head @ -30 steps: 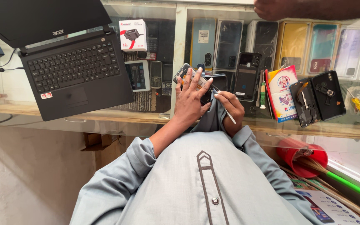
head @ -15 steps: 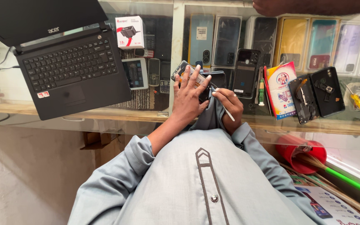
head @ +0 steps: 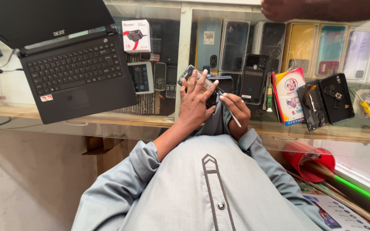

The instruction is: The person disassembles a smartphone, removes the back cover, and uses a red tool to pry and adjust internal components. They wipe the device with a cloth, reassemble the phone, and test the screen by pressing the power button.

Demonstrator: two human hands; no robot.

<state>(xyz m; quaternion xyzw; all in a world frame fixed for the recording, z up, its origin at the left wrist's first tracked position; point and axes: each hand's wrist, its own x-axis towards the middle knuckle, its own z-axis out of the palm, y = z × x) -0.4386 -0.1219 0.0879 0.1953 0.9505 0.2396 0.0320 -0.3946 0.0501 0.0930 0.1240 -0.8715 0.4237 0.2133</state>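
My left hand (head: 195, 102) grips an opened phone (head: 190, 75) over the glass counter (head: 159, 122), fingers spread across its back. My right hand (head: 236, 112) pinches a thin white tool (head: 232, 115), its tip at the phone's edge, and also presses a fold of grey cloth (head: 216, 119) against the phone. Both hands meet just above my grey shirt, near the counter's front edge.
An open black laptop (head: 71, 72) sits at the left. A small white box (head: 136, 35), a disassembled black phone (head: 325, 100), a colourful booklet (head: 290, 96) and a yellow screwdriver (head: 367, 107) lie on the glass. Another person's arm (head: 317, 9) reaches in at top right. A red bucket (head: 309, 160) stands below.
Both hands stay on the phone; the left fingers shift slightly and the view has drifted a little.
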